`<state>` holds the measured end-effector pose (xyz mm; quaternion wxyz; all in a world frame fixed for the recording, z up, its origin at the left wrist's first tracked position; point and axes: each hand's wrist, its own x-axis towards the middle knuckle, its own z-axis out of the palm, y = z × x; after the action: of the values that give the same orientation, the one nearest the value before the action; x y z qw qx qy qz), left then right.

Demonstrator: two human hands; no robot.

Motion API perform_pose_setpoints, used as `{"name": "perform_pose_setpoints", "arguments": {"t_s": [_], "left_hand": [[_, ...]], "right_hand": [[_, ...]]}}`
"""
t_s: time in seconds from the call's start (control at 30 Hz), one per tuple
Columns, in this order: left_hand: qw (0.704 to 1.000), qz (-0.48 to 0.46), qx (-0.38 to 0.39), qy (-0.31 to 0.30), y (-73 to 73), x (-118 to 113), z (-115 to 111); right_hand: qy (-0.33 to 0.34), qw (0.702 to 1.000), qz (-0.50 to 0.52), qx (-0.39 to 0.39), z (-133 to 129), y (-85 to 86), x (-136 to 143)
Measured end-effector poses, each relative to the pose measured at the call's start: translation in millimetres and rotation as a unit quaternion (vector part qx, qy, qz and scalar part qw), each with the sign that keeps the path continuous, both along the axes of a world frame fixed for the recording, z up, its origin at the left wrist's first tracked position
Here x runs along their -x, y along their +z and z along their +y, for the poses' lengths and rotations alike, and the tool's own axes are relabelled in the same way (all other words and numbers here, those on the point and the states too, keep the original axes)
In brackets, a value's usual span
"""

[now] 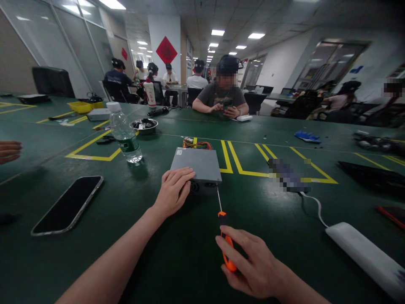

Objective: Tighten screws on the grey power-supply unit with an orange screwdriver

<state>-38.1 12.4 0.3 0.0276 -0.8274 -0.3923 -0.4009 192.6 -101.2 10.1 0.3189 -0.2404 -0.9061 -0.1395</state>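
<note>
A grey metal computer power supply (198,162) lies on the green table, with its socket and switch side facing me and bundled wires (198,144) at its far side. My left hand (172,190) grips its near left corner, fingers over the top and thumb down the near face. In my right hand (249,259) is a screwdriver (226,240) with an orange and black handle, held between thumb and fingers. Its shaft points away from me, and the tip meets the near face by the right corner. The exact spot under the tip is too small to make out.
Left of the power supply stand a water bottle (126,141) and a metal bowl (144,126) of small parts; a phone (68,205) lies nearer. On the right are a white power bank (360,253) with a cable and a blurred device (287,175). A person (221,93) sits opposite.
</note>
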Motion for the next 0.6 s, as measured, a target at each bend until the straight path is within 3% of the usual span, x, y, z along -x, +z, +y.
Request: {"name": "perform_pose_setpoints", "arguments": {"t_s": [0.2, 0.47, 0.6], "left_hand": [[0.999, 0.027, -0.015, 0.034, 3.1, -4, -2], [0.996, 0.045, -0.031, 0.065, 2.7, -15, -7], [0.996, 0.038, -0.031, 0.075, 1.5, -16, -7]], "right_hand": [[0.007, 0.999, 0.05, -0.017, 4, -4.4, -2], [0.007, 0.999, -0.032, 0.034, 0, -0.4, 4], [0.02, 0.999, 0.027, 0.006, 1, -5.9, 2]]}}
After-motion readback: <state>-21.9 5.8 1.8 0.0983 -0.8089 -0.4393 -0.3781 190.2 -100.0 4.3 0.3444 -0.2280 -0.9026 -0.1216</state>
